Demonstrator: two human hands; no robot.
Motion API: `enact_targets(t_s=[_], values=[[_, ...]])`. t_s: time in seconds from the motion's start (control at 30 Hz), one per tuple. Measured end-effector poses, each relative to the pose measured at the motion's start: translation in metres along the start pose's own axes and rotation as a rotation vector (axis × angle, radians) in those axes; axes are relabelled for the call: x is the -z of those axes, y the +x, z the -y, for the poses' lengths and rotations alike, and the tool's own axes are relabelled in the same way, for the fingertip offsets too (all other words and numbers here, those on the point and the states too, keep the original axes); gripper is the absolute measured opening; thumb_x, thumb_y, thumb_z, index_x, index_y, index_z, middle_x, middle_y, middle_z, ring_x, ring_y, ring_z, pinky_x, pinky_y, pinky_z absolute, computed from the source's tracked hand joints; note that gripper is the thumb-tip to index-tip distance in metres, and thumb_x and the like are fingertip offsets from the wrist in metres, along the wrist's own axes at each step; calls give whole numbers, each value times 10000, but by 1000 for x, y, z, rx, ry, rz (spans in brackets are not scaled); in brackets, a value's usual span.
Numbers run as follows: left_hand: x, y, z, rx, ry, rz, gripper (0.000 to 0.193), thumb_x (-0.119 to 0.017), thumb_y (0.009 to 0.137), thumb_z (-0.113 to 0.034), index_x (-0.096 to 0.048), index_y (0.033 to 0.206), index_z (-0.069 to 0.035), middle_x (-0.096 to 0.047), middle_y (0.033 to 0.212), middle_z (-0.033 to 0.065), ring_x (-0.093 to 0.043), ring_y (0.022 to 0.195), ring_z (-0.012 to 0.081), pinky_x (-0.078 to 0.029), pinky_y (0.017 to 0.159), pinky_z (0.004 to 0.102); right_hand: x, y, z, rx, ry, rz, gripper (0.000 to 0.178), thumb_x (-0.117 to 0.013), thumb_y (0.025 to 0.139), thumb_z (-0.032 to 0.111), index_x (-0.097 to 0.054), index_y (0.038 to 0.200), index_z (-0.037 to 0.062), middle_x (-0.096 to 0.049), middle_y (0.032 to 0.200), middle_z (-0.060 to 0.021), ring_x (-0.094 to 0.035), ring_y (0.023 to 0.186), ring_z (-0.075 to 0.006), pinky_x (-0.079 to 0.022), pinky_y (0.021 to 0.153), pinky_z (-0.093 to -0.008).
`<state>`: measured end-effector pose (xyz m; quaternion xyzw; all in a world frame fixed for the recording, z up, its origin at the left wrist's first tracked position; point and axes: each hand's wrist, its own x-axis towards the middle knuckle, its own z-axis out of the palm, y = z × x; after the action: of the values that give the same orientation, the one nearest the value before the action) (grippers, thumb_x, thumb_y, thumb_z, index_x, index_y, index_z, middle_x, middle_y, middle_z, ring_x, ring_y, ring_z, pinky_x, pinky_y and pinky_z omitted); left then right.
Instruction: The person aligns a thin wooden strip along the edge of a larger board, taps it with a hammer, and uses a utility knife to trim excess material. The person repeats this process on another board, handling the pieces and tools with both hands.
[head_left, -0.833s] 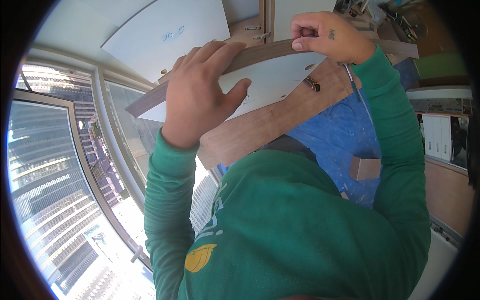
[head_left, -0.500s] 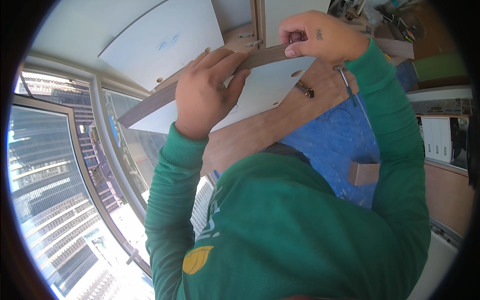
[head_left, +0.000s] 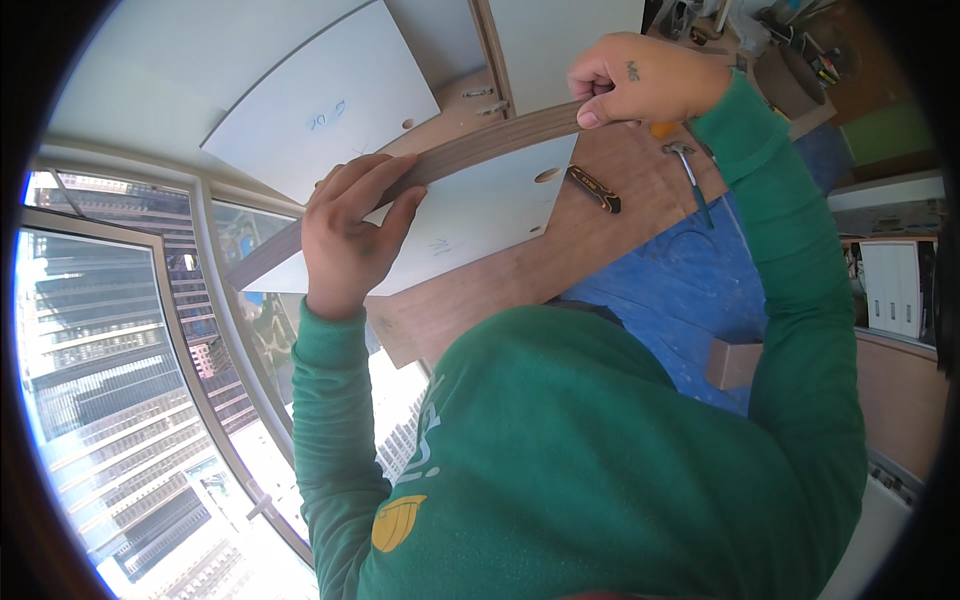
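- Glass fills the far left of my view: a big window with high-rise towers outside, well apart from the work.
- Just right of it, my left hand is closed over the wood-edged panel, fingers lying along its brown top edge and thumb pressed to its white face.
- I hold the panel on edge above a wooden work surface. Its long axis runs from lower left, near the window, up to the upper right. The brown edge faces up towards me and the white face with its round hole looks down and to the right.
- Behind it, another white panel lies flat, with a narrow wooden upright beside it.
- Past the held panel, a small dark tool with orange marks and a hammer rest on the surface, near but not touching the panel.
- My right hand is a fist clamped on the panel's upper right end.
- To do this well, I judge I should keep both grips spread wide at the two ends, hold the edge level, and keep the lower corner clear of the tools.
- A blue sheet covers the ground at right.
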<state>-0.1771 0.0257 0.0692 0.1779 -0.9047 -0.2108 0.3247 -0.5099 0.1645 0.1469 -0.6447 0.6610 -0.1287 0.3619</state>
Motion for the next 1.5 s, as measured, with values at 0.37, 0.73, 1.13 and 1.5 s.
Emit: enact_targets(t_s=[0.37, 0.73, 1.13, 1.5], values=[[-1, 1, -6, 52, -26, 27, 341, -887, 827, -91, -808, 1158, -68, -774, 1074, 93, -743, 913, 230, -629, 791, 343, -9, 2, -15, 44, 99, -31, 308, -773, 953, 191, -546, 820, 30, -535, 629, -13, -510, 531, -93, -391, 489, -308], [1, 0, -6, 76, -39, 33, 338, -886, 830, -89, -807, 1158, -62, -768, 1070, 100, -755, 921, 228, -649, 807, 342, -10, 4, -18, 49, 113, -19, 295, -771, 954, 216, -575, 839, 27, -552, 653, -16, -522, 540, -97, -409, 494, -302], [8, 18, -28, 165, -46, 151, 264, -795, 883, -77, -738, 1137, -34, -724, 1041, 133, -753, 865, 295, -605, 810, 379, -10, 7, -18, 23, 124, 13, 284, -801, 947, 216, -632, 849, 11, -602, 708, -47, -589, 590, -145, -485, 527, -336], [-43, 63, -52, 191, -16, 308, 245, -820, 929, -256, -765, 1032, -41, -724, 861, 125, -647, 683, 244, -517, 656, 362, -24, -18, 5, 156, -477, -354, 410, -760, 953, 247, -695, 1292, 25, -709, 1258, -169, -665, 1219, -301, -531, 1030, -469]])
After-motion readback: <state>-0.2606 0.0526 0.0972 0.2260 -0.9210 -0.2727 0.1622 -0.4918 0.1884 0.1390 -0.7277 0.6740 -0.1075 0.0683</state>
